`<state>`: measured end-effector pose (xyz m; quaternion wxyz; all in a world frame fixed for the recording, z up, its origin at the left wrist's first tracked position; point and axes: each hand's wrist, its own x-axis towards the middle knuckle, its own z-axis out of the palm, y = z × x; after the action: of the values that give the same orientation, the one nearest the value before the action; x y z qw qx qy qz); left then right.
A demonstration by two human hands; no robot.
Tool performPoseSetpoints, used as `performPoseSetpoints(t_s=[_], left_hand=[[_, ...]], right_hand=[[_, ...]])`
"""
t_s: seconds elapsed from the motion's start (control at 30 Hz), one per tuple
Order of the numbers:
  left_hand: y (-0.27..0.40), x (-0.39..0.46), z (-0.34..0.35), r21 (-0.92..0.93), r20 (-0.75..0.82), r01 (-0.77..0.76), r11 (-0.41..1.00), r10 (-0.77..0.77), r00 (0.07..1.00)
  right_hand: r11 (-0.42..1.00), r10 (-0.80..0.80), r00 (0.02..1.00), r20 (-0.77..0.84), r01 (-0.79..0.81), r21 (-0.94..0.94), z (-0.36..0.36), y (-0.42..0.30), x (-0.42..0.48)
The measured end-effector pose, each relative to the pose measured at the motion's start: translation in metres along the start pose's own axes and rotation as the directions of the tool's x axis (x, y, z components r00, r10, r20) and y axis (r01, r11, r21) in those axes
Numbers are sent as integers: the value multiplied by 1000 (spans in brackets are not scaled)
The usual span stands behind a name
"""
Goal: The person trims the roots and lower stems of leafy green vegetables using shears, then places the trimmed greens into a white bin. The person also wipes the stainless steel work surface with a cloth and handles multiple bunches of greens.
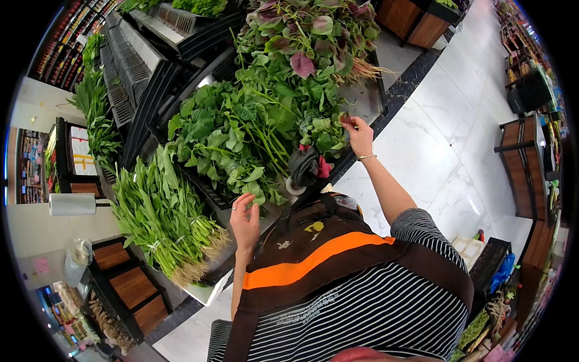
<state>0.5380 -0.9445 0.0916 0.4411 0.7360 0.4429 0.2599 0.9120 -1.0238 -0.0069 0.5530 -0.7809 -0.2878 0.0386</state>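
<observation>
My right hand (360, 136) pinches a small dark reddish leaf (346, 117) at the right edge of a pile of leafy greens (244, 117). My left hand (245, 219) is raised with bent fingers beside the near edge of that pile; nothing shows in it. Bundles of rooted greens (167, 217), tied with bands, lie to its left. Dark gloves with red parts (306, 167) rest on the greens between my hands, above a roll of tape (295, 186). Red-and-green amaranth (307, 36) with pinkish roots is heaped at the far end.
Black slatted display racks (131, 59) rise behind the greens. The stand's dark edge (393, 97) runs along the white tiled floor (443, 131). A plastic bag roll (72, 204) hangs at the left. Wood-panelled stands (522, 167) are at the right.
</observation>
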Motion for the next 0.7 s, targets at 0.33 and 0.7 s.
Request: performPoseSetpoints(t_s=[0.33,0.7], left_hand=[[58,105,107,-7,231,-355,935,347,909],[47,182,222,443,396,-592,673,446,803]], right_hand=[[970,85,989,-124,-54,236,-20,4,-18],[852,212,962,171,-96,-515,-40,56,35]])
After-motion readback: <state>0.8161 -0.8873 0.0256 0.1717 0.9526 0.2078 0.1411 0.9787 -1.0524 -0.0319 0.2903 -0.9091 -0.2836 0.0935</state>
